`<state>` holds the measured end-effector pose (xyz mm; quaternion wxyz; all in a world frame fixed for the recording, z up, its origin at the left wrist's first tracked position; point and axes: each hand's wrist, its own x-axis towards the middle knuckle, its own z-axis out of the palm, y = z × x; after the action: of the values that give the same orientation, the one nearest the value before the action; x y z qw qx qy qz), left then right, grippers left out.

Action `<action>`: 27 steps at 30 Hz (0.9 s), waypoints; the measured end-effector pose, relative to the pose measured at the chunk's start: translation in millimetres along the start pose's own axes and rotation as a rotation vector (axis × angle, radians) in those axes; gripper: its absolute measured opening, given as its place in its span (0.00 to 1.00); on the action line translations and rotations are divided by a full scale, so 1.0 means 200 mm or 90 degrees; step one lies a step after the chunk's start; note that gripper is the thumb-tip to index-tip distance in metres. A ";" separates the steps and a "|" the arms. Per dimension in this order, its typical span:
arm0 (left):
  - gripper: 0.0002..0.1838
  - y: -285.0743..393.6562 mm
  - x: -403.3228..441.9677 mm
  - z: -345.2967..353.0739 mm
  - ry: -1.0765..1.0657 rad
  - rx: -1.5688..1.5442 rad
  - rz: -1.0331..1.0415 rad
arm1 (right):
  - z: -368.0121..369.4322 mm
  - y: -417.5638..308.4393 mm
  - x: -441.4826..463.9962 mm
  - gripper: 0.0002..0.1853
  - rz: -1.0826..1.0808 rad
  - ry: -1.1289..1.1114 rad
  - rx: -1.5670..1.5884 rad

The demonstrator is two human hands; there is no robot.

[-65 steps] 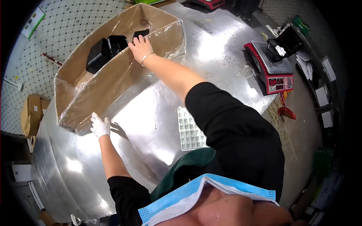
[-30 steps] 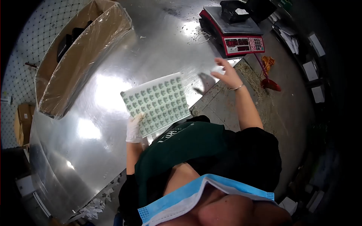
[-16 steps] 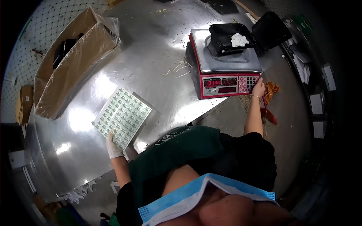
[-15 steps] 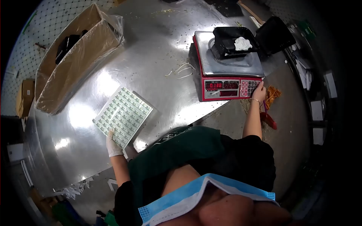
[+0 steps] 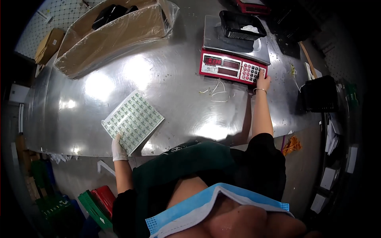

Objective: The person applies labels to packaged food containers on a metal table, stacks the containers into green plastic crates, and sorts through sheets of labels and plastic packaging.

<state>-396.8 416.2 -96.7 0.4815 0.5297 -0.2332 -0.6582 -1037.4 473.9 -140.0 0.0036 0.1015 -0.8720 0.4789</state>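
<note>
My gloved left hand (image 5: 118,148) grips the near edge of a sheet of small green-printed labels (image 5: 134,119), thumb on top. My bare right hand (image 5: 263,82) is at the right end of the keypad on a red scale (image 5: 222,66), with a finger on or just above the keys; the other fingers look curled and nothing shows in them. The red display reads 0.130. On the scale's metal plate stands a black plastic basket (image 5: 243,28) with a crumpled white piece (image 5: 250,29) inside.
A plastic-lined cardboard box (image 5: 115,37) holding black containers (image 5: 111,15) stands at the back left of the metal table (image 5: 178,99). White strings (image 5: 219,94) lie before the scale. Another black basket (image 5: 320,94) is at the right edge. Green and red crates (image 5: 95,206) are below left.
My left hand has taken hold of the label sheet. My right hand has left the cardboard box, moved right to the scale, and now reaches its keypad. The view has turned.
</note>
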 end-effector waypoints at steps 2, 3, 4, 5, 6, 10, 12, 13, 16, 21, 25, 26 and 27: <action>0.20 0.01 -0.05 -0.05 0.035 -0.008 0.002 | 0.25 -0.18 0.11 0.37 0.016 -0.030 -0.053; 0.20 0.01 -0.05 -0.08 0.063 -0.014 0.015 | 0.39 -0.27 0.15 0.37 0.038 -0.044 -0.043; 0.20 0.00 -0.06 -0.10 0.087 -0.028 0.024 | 0.50 -0.37 0.19 0.38 0.057 -0.056 -0.033; 0.20 0.02 -0.07 -0.10 0.098 -0.018 0.019 | 0.59 -0.48 0.22 0.39 0.089 -0.080 -0.030; 0.20 0.04 -0.09 -0.08 0.111 -0.011 0.012 | 0.71 -0.54 0.31 0.40 0.119 -0.102 -0.034; 0.20 -0.06 -0.11 0.03 0.148 -0.064 0.010 | 1.11 -0.53 0.60 0.38 0.125 -0.257 0.128; 0.20 -0.10 -0.10 0.04 0.161 -0.048 0.016 | 1.19 -0.40 0.68 0.35 0.176 -0.320 0.218; 0.19 -0.12 -0.08 0.02 0.193 -0.064 0.014 | 1.13 -0.42 0.57 0.34 -0.023 -0.347 0.222; 0.16 -0.21 -0.06 0.00 0.207 -0.154 0.031 | 0.99 -0.21 0.45 0.33 -0.234 -0.404 0.069; 0.13 -0.39 0.08 -0.06 0.194 -0.242 0.051 | 0.35 -0.08 -0.04 0.24 -0.279 -0.741 -0.039; 0.12 -0.36 0.09 -0.11 0.132 -0.227 0.058 | 0.06 0.30 -0.21 0.19 -0.785 -0.736 -0.119; 0.13 -0.37 0.10 -0.13 0.126 -0.223 0.054 | -0.12 0.16 -0.47 0.19 -0.594 -0.806 -0.133; 0.13 -0.35 0.09 -0.15 0.101 -0.238 0.059 | -0.22 0.19 -0.61 0.19 -0.503 -0.807 -0.082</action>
<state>-397.0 436.5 -172.8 0.6178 0.4700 -0.0923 -0.6236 -927.8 551.7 -160.8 -0.3222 0.6629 -0.6318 0.2398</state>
